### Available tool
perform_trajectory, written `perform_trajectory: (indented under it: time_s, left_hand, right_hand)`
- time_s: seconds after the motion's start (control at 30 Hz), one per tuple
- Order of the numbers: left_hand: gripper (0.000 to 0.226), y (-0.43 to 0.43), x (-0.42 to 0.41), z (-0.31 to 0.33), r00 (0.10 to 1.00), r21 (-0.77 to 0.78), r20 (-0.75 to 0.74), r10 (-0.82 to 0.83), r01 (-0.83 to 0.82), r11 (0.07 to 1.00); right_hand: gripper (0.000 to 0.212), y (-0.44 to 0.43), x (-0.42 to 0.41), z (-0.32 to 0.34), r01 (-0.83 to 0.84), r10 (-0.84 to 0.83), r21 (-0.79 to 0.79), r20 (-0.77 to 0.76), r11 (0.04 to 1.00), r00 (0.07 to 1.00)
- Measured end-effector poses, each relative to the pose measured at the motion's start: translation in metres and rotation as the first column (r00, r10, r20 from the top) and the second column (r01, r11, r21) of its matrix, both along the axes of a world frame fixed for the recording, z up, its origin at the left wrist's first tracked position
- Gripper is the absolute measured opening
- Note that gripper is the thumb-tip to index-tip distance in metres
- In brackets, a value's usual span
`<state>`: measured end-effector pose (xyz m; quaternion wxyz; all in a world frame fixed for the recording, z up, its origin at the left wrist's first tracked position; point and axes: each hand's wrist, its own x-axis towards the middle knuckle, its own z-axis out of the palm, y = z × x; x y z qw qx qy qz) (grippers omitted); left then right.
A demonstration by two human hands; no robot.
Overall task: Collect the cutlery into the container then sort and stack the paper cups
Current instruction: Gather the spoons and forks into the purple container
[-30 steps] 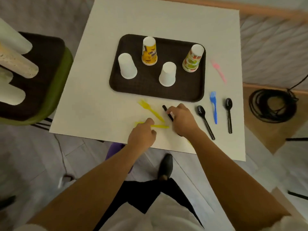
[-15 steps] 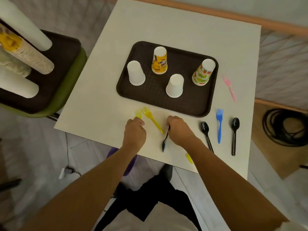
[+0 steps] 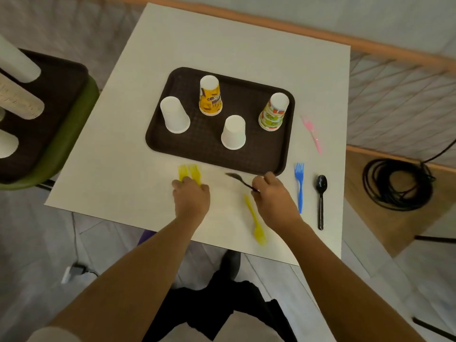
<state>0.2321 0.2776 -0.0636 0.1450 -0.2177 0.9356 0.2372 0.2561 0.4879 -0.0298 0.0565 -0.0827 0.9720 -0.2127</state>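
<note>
On the white table point(image 3: 138, 149) lies a dark brown tray point(image 3: 249, 159) bearing upside-down paper cups: two white ones point(image 3: 174, 114) point(image 3: 233, 132), a yellow printed cup point(image 3: 210, 96) and a green-and-red printed cup point(image 3: 274, 112). My left hand point(image 3: 191, 197) grips two yellow forks point(image 3: 188, 171), their tines pointing toward the tray. My right hand point(image 3: 274, 197) holds a black spoon point(image 3: 238, 180) by its handle, bowl pointing left. Another yellow fork point(image 3: 255, 222) lies between my hands. To the right lie a blue fork point(image 3: 299, 186), a second black spoon point(image 3: 320, 201) and a pink fork point(image 3: 313, 133).
A green seat point(image 3: 71, 141) at the left carries a dark tray with stacks of paper cups point(image 3: 17, 104). A coiled black cable point(image 3: 397, 186) lies on the floor at the right. The table's near edge runs just under my wrists.
My left hand has gathered a second yellow fork beside the first. My right hand has lifted the black spoon and moved right, over where another black spoon lay.
</note>
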Motion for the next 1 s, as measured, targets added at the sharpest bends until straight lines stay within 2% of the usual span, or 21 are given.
perform_trajectory:
  time_s: [0.07, 0.13, 0.27, 0.33, 0.4, 0.57, 0.67, 0.73, 0.83, 0.9, 1.0]
  left_hand:
    - [0.030, -0.001, 0.005, 0.003, 0.999, 0.045, -0.046, 0.013, -0.011, 0.999]
    - [0.027, -0.006, 0.013, 0.006, 0.995, 0.051, -0.097, -0.039, 0.044, 0.998]
    - [0.024, -0.014, 0.033, 0.006, 0.928, -0.037, -0.192, -0.318, 0.317, 0.948]
    - [0.020, -0.012, 0.039, 0.008, 0.870, 0.006, -0.236, -0.433, 0.447, 0.894]
    - [0.016, -0.004, 0.042, 0.014, 0.807, 0.084, -0.258, -0.532, 0.567, 0.819]
    - [0.032, 0.028, 0.041, 0.025, 0.665, 0.162, -0.218, -0.715, 0.747, 0.645]
    - [0.045, 0.045, 0.042, 0.028, 0.594, 0.104, -0.223, -0.773, 0.803, 0.587]
    - [0.044, 0.051, 0.043, 0.031, 0.624, 0.147, -0.214, -0.751, 0.781, 0.607]
    - [0.044, 0.058, 0.037, 0.032, 0.708, 0.224, -0.204, -0.676, 0.706, 0.672]
    - [0.047, 0.062, 0.031, 0.032, 0.735, 0.201, -0.196, -0.649, 0.678, 0.707]
    - [0.054, 0.062, 0.026, 0.030, 0.745, 0.187, -0.158, -0.648, 0.667, 0.721]
  right_hand:
    - [0.004, 0.017, 0.012, 0.001, 0.113, -0.115, -0.071, -0.021, 0.991, 0.993]
    - [0.009, 0.032, 0.023, -0.003, 0.231, -0.228, -0.113, 0.040, 0.966, 0.973]
    - [0.011, 0.055, 0.046, -0.013, 0.428, -0.384, -0.154, 0.250, 0.890, 0.889]
    - [0.020, 0.061, 0.056, -0.017, 0.490, -0.424, -0.170, 0.314, 0.855, 0.849]
    - [0.020, 0.063, 0.065, -0.020, 0.546, -0.467, -0.203, 0.331, 0.813, 0.820]
    - [0.010, 0.063, 0.076, -0.022, 0.682, -0.578, -0.324, 0.366, 0.655, 0.729]
    - [0.008, 0.063, 0.073, -0.023, 0.713, -0.605, -0.323, 0.379, 0.622, 0.700]
    - [0.006, 0.063, 0.071, -0.024, 0.718, -0.619, -0.317, 0.364, 0.620, 0.696]
    - [0.021, 0.063, 0.067, -0.027, 0.672, -0.592, -0.243, 0.330, 0.700, 0.735]
    - [0.028, 0.061, 0.063, -0.027, 0.652, -0.564, -0.166, 0.375, 0.740, 0.736]
    - [0.033, 0.058, 0.058, -0.031, 0.655, -0.565, -0.107, 0.414, 0.748, 0.713]
